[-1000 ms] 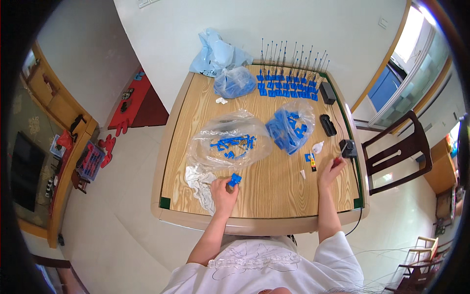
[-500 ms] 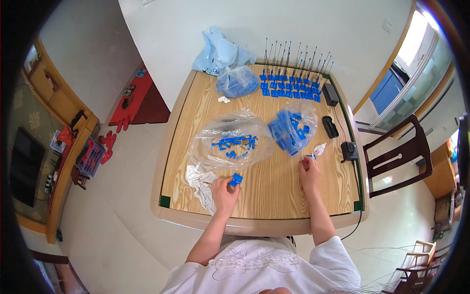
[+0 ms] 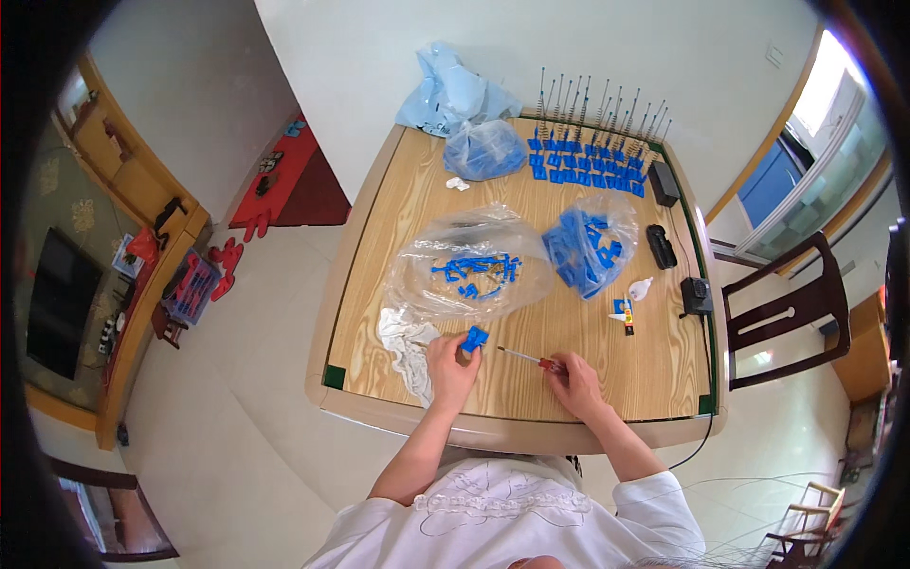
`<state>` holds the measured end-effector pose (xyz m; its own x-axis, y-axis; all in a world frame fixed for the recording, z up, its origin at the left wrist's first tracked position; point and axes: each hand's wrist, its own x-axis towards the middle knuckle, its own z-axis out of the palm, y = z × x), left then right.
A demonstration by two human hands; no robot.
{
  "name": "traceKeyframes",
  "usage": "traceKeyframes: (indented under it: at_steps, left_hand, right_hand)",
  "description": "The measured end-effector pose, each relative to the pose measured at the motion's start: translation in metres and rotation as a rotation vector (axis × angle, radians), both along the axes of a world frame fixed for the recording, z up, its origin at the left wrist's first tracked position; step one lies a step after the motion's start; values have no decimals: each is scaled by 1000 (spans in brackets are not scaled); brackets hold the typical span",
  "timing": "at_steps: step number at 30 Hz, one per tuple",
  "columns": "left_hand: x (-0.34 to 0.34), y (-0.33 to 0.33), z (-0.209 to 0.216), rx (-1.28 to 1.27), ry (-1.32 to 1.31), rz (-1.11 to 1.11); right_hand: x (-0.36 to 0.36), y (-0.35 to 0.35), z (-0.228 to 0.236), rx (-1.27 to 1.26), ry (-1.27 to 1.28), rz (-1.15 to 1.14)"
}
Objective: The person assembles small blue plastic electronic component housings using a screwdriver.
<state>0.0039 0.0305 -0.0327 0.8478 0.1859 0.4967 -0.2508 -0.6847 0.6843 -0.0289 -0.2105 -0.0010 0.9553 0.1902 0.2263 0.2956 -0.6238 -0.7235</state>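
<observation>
2 hands busy: L hand (image 3: 453, 372) pinched closed on blue plastic pc (image 3: 475, 339), near table's (image 3: 664, 379) front; R hand (image 3: 576, 381) curled round screwdriver (image 3: 531, 358), tip near pc. Pc prob. light, stiff, slightly slick; best gripped by edges. Beyond: open clear bag (image 3: 417, 270) w/ loose blue parts (image 3: 474, 266), R-side bag (image 3: 623, 223) w/ blue blocks (image 3: 567, 248), rear bag (image 3: 483, 144), contents blue, unclear

The wood-grain table (image 3: 654, 379) carries 2 clear bags (image 3: 414, 275) of blue parts (image 3: 477, 269), side by side; a white cloth (image 3: 408, 351) lies near left, blue pieces (image 3: 588, 171) stand in rows at the far side, a black box (image 3: 664, 185) at far right.
</observation>
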Motion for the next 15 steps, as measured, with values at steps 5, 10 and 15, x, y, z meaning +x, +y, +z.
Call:
traceKeyframes:
  at_steps: [5,10,15]
  left_hand:
    - [0,1,0,-29,-9,13]
    - [0,2,-5,-55,28,6]
    - [0,2,-4,-47,30,-3]
  right_hand:
    - [-2,5,4,-163,-139,25]
    - [3,13,4,-208,-111,15]
    - [2,16,3,-240,-105,26]
